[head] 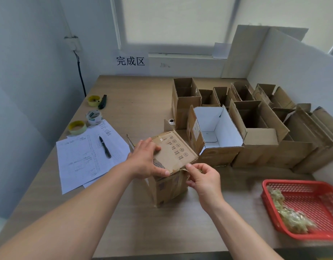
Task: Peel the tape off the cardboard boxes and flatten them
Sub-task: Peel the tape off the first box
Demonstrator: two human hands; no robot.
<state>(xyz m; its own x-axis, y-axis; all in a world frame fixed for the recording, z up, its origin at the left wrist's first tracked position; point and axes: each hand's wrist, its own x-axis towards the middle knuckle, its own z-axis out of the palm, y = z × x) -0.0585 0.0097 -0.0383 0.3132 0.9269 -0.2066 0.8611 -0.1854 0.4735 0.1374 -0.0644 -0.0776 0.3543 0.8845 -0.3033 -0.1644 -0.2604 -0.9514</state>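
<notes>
A small brown cardboard box [176, 152] with printed symbols stands upside down at the table's middle. My left hand [146, 160] presses down on its top face, thumb along the near edge. My right hand [201, 177] pinches a strip of clear tape [184, 168] at the box's near right corner, where the strip lifts off the edge. More tape runs down the box's front side.
Several open cardboard boxes [255, 128] crowd the right back of the table [143, 102]. A red basket [312, 199] with crumpled tape sits at the near right. Papers with a pen [105, 146] and three tape rolls [94, 117] lie on the left.
</notes>
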